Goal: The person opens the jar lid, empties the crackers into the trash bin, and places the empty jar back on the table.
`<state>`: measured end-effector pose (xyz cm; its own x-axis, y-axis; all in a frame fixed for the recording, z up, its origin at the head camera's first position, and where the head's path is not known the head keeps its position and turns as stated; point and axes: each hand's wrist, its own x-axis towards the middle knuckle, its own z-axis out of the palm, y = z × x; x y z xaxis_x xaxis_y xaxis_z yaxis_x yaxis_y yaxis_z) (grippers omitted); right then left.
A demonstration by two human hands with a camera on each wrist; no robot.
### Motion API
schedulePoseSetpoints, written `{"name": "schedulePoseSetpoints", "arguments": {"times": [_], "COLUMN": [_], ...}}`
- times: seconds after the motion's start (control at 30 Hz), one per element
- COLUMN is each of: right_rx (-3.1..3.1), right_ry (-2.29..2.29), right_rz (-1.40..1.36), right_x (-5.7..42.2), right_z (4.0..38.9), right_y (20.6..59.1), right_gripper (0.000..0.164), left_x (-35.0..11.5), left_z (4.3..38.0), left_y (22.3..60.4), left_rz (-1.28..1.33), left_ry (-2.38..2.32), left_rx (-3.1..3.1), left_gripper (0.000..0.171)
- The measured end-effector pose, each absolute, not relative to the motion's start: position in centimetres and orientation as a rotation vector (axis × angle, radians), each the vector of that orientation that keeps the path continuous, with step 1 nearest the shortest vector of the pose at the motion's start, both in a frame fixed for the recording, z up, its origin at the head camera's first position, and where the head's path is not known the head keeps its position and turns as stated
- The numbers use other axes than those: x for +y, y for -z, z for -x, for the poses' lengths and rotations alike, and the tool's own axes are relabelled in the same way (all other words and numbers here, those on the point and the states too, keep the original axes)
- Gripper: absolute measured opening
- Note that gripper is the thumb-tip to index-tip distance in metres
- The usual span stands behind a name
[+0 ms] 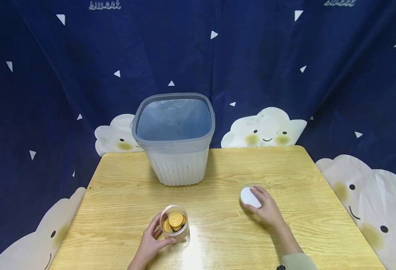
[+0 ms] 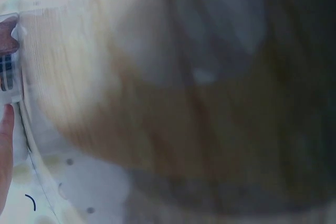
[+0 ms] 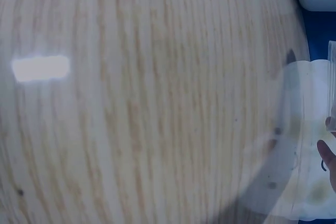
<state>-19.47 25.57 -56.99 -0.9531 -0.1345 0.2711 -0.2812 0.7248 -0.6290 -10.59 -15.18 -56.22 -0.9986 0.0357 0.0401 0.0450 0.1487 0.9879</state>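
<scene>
Left fingers (image 1: pixel 154 222) around jar (image 1: pixel 182 236), lid (image 1: pixel 249 197) partly covered

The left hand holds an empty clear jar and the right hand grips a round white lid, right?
The clear jar isn't empty: the head view shows round biscuits inside. The left hand does hold it, and the right hand the white lid.

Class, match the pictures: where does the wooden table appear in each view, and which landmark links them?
Head: the wooden table spans the lower middle.
Left wrist: it fills much of the picture, darker and blurred rightward.
Right wrist: it covers the left and middle.
Shared landmark: the cloud-printed cloth beyond the table's edge.
</scene>
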Motion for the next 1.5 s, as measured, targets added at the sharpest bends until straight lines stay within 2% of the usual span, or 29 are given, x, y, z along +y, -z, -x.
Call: {"name": "schedulePoseSetpoints", "arguments": {"times": [0.23, 0.73, 0.97, 1.13, 1.5], "right_rx": [-2.744, -2.785, -2.778, -2.800, -2.819], "right_ry": [-1.013, -0.938, -0.897, -0.894, -0.857], "right_rz": [-0.316, -0.304, -0.299, -0.283, -0.274], "right_x": [25.6, 25.9, 26.2, 26.2, 26.1], "right_z": [19.5, 19.3, 19.4, 19.2, 19.0], "right_y": [57.4, 57.9, 58.3, 58.2, 58.5], "right_gripper": [0.066, 0.066, 0.066, 0.067, 0.067], "left_x": [-15.4, -15.5, -15.2, -15.4, -15.4], "left_z": [10.9, 10.8, 10.5, 10.9, 10.8], "left_y": [57.6, 57.4, 55.9, 57.5, 57.3], "left_rz": [0.088, 0.109, 0.066, 0.066, 0.086], "left_ry": [2.055, 2.061, 2.066, 2.070, 2.061], "left_rx": [-2.360, -2.351, -2.376, -2.363, -2.353], "left_gripper": [0.086, 0.085, 0.086, 0.087, 0.085]}}
